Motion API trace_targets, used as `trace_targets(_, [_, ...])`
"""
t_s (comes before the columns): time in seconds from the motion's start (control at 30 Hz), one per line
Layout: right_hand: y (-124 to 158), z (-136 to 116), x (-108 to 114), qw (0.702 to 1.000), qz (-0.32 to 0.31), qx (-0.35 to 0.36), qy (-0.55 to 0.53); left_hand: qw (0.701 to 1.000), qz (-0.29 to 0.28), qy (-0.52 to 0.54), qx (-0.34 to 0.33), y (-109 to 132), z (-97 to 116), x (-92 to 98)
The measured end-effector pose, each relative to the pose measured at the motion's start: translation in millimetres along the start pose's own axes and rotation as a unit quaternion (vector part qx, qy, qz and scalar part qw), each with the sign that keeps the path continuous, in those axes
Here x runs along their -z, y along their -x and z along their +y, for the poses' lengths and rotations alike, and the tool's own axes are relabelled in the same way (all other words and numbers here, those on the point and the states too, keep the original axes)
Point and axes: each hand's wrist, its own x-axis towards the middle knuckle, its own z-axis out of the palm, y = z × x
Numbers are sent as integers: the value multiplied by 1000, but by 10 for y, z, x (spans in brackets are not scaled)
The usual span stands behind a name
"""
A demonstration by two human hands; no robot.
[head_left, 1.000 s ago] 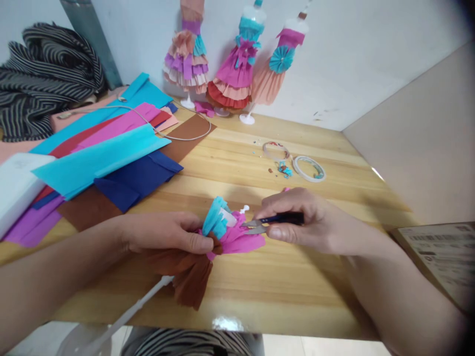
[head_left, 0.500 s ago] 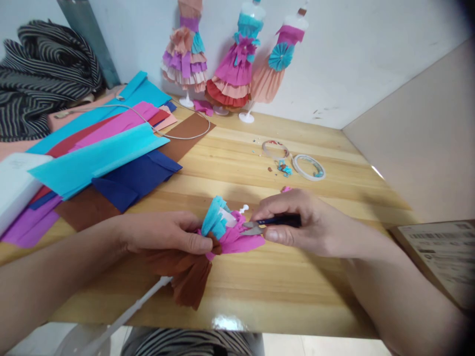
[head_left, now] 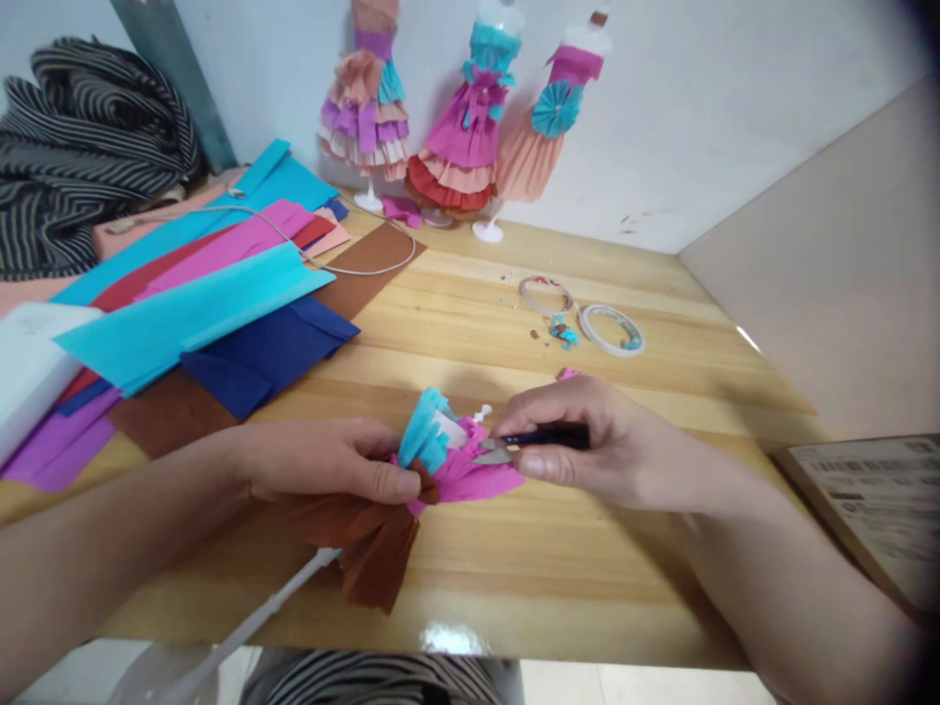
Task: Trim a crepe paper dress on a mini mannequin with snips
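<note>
A small white dress form lies tilted in front of me, dressed in crepe paper: a blue piece (head_left: 426,431) and a pink piece (head_left: 481,480) on its upper part, a brown skirt (head_left: 378,563) below. My left hand (head_left: 330,465) is closed round its waist, thumb on top. Its white stand rod (head_left: 271,607) sticks out past the table's front edge. In my right hand (head_left: 587,441) are small scissors (head_left: 540,441) with dark handles. Their blades (head_left: 493,453) are at the pink paper, slightly apart; whether paper lies between them I cannot tell. A white neck knob (head_left: 483,413) shows beyond.
Folded crepe sheets (head_left: 198,313) and a grey cable (head_left: 352,271) lie at left. Three dressed forms stand by the wall, one with a peach skirt (head_left: 530,166). Two tape rolls, one white (head_left: 612,330), lie among scraps (head_left: 563,331). A cardboard box (head_left: 867,499) sits at right.
My right hand and the scissors have shifted slightly left, further over the pink paper. The left hand and the dress form have stayed put.
</note>
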Motion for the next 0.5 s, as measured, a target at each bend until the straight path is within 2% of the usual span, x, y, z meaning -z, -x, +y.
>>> trace_targets(0.5, [-15, 25, -20, 1000, 14, 4, -19, 1000, -2, -4, 3, 11, 7, -5])
